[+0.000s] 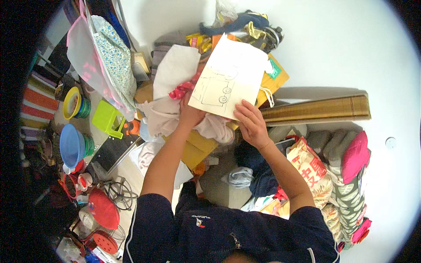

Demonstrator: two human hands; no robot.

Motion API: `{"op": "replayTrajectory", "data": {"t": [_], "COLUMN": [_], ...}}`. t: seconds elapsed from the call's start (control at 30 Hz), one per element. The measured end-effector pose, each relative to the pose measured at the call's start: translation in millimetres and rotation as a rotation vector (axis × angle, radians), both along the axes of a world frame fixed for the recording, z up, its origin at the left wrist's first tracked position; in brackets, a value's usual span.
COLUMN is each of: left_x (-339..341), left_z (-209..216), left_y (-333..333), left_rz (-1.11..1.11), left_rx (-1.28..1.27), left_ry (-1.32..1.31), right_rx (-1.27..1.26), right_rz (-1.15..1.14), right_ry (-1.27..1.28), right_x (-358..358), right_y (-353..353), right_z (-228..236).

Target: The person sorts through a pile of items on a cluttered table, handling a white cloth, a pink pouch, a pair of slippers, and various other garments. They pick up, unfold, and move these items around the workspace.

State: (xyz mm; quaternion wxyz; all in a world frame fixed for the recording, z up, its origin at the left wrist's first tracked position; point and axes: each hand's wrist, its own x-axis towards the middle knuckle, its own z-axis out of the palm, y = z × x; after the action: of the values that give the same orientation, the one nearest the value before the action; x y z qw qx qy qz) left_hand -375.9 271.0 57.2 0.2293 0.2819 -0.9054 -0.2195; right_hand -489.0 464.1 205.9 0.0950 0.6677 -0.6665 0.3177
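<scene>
A cream sheet of paper with a black line drawing, round shapes among its lines, is held up in front of me over a cluttered heap. My left hand grips its lower left corner, the fingers mostly hidden behind the sheet. At the lower right corner, my right hand pinches the paper, fingers on the front and thumb out of sight. Below and left of the sheet lies pale crumpled cloth, close to my left wrist. A yellow-brown board or folder shows behind its right edge.
A long brown slatted bundle leans along the wall at right. Below it are a printed sack and a pink cushion. At left stand a lime green stool, a blue basin and a red lid-like disc.
</scene>
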Motion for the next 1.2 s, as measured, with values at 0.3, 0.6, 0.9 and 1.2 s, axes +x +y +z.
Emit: {"op": "replayTrajectory", "data": {"t": [0.3, 0.6, 0.9, 1.2], "left_x": [10, 10, 9, 9], "left_z": [27, 26, 20, 28], "left_y": [2, 7, 7, 10], "left_rz": [-0.019, -0.010, -0.001, 0.004], "left_rx": [0.102, 0.110, 0.077, 0.111], "left_ry": [-0.178, -0.066, -0.057, -0.060], "right_rx": [0.075, 0.080, 0.066, 0.038], "right_rz": [-0.095, -0.152, -0.227, -0.280], "right_ry": [0.066, 0.069, 0.045, 0.029], "right_x": [0, 0, -3, -15], "right_y": [29, 44, 52, 52], "right_z": [-10, -29, -40, -50]}}
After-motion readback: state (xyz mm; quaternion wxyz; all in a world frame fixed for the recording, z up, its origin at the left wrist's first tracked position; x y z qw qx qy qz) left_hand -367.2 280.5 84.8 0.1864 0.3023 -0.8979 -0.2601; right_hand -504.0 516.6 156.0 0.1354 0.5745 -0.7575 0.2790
